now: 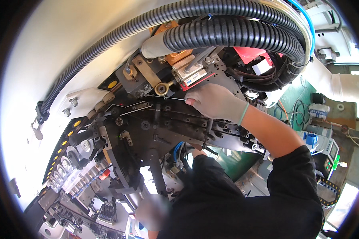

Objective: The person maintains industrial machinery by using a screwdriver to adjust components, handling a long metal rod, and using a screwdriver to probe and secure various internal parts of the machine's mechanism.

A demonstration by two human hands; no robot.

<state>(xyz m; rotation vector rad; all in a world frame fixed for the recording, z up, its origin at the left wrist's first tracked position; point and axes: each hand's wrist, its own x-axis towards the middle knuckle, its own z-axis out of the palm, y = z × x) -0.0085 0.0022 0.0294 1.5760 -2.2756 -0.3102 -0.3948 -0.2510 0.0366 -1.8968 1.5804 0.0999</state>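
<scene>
Between the pinched fingers of one gloved right hand (218, 102) sits one thin silver rod (168, 98). These fingers are closed tight on its right end, and one fingertip (190, 102) shows pink. The rod points left from the fingers, and its far tip is near one round gold ring (161, 89); I can't tell if they touch. Just above the fingers is one silver block (186, 71) with one red strip (200, 82). Below the fingers is one big black plate (167, 133). I can't tell how the left hand's fingers are. Lower left of the right fingers is one pale, round blur (149, 213), too fuzzy to name. Higher above the fingers bend two fat, ridged black hoses (235, 34). Far left is one white plate (83, 98) with two bolts (73, 102). Far right and up is one blue tube (309, 22).
</scene>
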